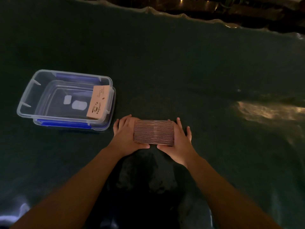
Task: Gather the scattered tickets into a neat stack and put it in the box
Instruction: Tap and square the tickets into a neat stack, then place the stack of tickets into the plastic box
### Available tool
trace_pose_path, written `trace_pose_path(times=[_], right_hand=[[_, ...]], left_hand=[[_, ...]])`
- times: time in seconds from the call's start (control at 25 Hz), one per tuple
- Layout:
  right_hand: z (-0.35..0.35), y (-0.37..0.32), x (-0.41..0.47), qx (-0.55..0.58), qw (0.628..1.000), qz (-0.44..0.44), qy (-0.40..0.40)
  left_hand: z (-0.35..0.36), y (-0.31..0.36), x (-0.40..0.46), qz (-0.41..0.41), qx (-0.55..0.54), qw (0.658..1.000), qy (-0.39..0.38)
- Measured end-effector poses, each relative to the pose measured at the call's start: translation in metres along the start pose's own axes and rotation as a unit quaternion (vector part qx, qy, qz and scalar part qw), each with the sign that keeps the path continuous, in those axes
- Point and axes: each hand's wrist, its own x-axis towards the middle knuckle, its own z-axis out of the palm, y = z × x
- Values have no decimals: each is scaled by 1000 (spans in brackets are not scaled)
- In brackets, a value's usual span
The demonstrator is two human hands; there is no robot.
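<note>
A thick stack of brown tickets (pixel 154 132) stands on its long edge on the dark green tabletop, its layered edges facing up at me. My left hand (pixel 126 134) presses against its left end and my right hand (pixel 180 139) against its right end, thumbs under the near side. To the left sits a clear plastic box (pixel 29 98) with blue clips, open. One tan ticket (pixel 98 102) printed with a coffee cup leans against the box's right inner wall.
The green cloth covers the whole table (pixel 165 71), with a wavy far edge at the top. A bright patch of light (pixel 267 111) falls on the cloth at the right. My shadow lies dark between my forearms.
</note>
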Motion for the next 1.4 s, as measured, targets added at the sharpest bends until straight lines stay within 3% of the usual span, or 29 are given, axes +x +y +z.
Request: trace_pose_path(times=[0.28, 0.52, 0.76, 1.08, 1.28, 1.4], right_hand=[[-14, -7, 3, 130, 991, 21, 1], [-16, -5, 6, 95, 995, -9, 38], [-15, -2, 4, 87, 995, -24, 42], [-17, -4, 7, -7, 998, -56, 2], [-36, -21, 2, -8, 998, -52, -31], [-50, -34, -10, 25, 994, -51, -93]], left_hand=[[-4, 0, 3, 1, 6, 1000, 12], [-20, -3, 0, 12, -53, 998, -33], [-27, 0, 4, 34, -34, 997, -58], [-29, 7, 10, 8, -44, 993, -106], [-42, 17, 0, -5, -160, 980, -119], [-58, 30, -18, -13, -237, 961, -142]])
